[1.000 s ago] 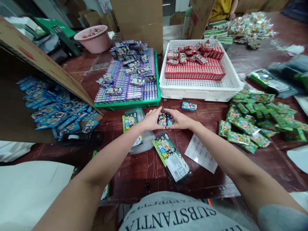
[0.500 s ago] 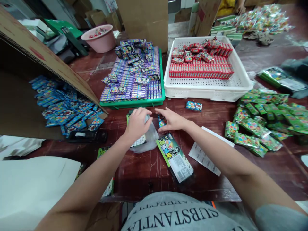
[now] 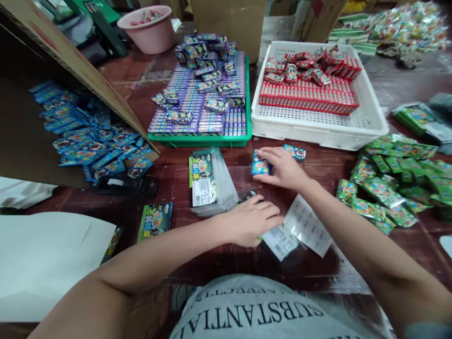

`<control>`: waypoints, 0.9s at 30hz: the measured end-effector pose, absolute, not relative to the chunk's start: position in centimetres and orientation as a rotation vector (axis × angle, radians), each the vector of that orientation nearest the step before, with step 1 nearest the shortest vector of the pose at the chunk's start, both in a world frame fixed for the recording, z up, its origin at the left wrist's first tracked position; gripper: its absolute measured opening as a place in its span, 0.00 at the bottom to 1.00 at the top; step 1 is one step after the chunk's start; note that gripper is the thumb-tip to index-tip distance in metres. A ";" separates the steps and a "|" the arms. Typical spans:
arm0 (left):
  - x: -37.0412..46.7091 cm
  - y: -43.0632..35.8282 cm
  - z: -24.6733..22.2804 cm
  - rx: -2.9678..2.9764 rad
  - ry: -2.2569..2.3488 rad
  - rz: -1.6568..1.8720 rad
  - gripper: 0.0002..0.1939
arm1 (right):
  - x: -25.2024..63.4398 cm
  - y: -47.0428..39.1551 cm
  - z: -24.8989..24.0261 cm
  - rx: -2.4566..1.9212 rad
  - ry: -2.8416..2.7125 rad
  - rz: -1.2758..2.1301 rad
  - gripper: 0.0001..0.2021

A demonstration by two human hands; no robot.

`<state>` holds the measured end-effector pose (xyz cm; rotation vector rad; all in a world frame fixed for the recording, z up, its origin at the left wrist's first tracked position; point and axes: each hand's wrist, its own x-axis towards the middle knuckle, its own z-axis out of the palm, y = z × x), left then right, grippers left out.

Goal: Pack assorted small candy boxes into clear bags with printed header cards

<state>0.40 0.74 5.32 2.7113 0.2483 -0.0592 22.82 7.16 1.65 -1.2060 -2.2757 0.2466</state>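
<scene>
My right hand (image 3: 284, 168) has thumb and fingers around a small blue candy box (image 3: 259, 162) just above the table. Behind that hand lies a second blue box (image 3: 295, 152). Fingers stretched out, my left hand (image 3: 249, 221) rests over a green-and-black candy packet (image 3: 280, 242), hiding most of its printed face; a white barcode label shows below. To the left, a similar packet (image 3: 201, 181) lies on clear plastic sleeves (image 3: 226, 186). A sheet of labels (image 3: 307, 226) sits beside the covered packet.
A green tray (image 3: 201, 140) of purple boxes and a white crate (image 3: 318, 133) of red boxes stand behind. Blue boxes (image 3: 95, 141) spill from a carton (image 3: 81, 84) at left. Green boxes (image 3: 388, 188) are heaped at right. Another packet (image 3: 155, 221) lies front left.
My left hand has moved from the plastic sleeves down and right onto the green-and-black packet. My right hand has shifted right with the blue candy box, and the view has tilted slightly.
</scene>
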 end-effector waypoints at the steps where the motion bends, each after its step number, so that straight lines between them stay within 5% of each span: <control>1: 0.0 0.4 5.8 2.714 0.376 0.009 0.37 | 24.1 5.9 3.0 -1.190 -2.156 0.253 0.36; 8: -2.1 -1.9 7.0 2.626 0.863 0.250 0.45 | 30.0 -5.5 9.0 -1.119 -2.186 0.642 0.41; 27: -8.4 -4.6 3.6 2.466 1.103 0.230 0.48 | 21.3 -6.6 1.9 -1.187 -2.574 0.371 0.37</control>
